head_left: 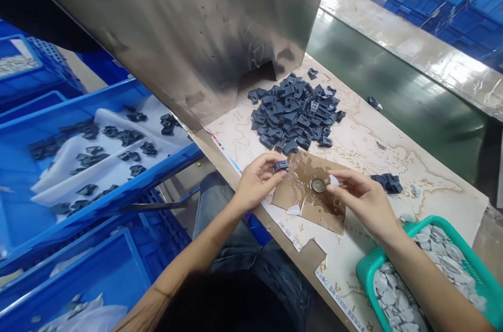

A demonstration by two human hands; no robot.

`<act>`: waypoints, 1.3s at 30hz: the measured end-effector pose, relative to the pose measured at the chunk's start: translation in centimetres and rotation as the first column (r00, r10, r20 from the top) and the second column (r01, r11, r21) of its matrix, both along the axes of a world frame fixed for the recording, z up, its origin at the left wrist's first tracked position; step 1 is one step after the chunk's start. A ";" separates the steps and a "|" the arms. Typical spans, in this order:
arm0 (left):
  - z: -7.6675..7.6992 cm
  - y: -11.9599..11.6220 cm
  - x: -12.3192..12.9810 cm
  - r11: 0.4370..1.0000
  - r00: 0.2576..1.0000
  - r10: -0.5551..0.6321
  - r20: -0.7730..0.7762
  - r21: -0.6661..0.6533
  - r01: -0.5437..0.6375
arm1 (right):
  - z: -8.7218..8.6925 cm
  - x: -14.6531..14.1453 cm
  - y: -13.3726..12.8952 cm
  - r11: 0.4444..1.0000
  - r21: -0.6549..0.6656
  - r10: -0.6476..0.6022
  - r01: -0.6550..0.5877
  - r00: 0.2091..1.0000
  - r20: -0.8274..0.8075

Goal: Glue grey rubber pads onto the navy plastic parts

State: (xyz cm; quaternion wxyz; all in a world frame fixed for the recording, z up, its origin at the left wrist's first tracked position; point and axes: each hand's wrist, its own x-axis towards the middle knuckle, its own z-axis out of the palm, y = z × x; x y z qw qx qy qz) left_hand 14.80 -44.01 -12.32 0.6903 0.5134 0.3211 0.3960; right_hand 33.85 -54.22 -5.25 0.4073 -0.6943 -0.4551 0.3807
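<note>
Between the thumb and fingers of my left hand (259, 180) is a small dark grey plastic part (280, 166), held over the left edge of a wet piece of cardboard (330, 217). My right hand (363, 198) pinches a small white piece (334, 180) just right of a small round dish (317, 185) on the cardboard. Beyond both hands lies a large heap of dark grey parts (296, 112). A green basket (367, 272) of whitish pieces stands under my right forearm.
A metal panel (188, 23) rises behind the table's left side. Blue crates (157, 164) with dark parts on white cloth are at left. A green conveyor belt (377, 80) runs beyond the table. A small dark cluster (387, 183) lies right of my right hand.
</note>
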 end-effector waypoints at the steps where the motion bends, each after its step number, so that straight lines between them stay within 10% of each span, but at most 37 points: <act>1: 0.0 0.0 0.0 1.000 1.000 -0.005 -0.004 0.003 0.005 | 0.0 0.0 0.0 1.000 0.010 -0.017 0.017 0.999 -0.044; 12: 0.0 -0.1 -0.3 0.992 0.996 -0.079 -0.050 0.092 0.083 | -0.7 0.0 0.1 0.992 -0.065 0.114 -0.107 0.985 0.131; 25: -0.3 0.0 -0.6 0.948 0.984 -0.166 -0.062 0.264 0.176 | -1.2 0.2 0.4 0.934 0.103 0.213 -0.341 0.765 0.608; 34: 0.3 0.0 -0.6 0.882 0.973 -0.157 -0.171 0.418 0.216 | -1.1 0.0 0.5 0.970 0.095 0.143 -0.222 0.844 0.516; 39: 0.7 -0.1 -0.6 0.891 0.972 -0.147 -0.182 0.403 0.210 | -0.2 -0.4 0.6 1.000 0.010 0.025 -0.027 0.983 0.182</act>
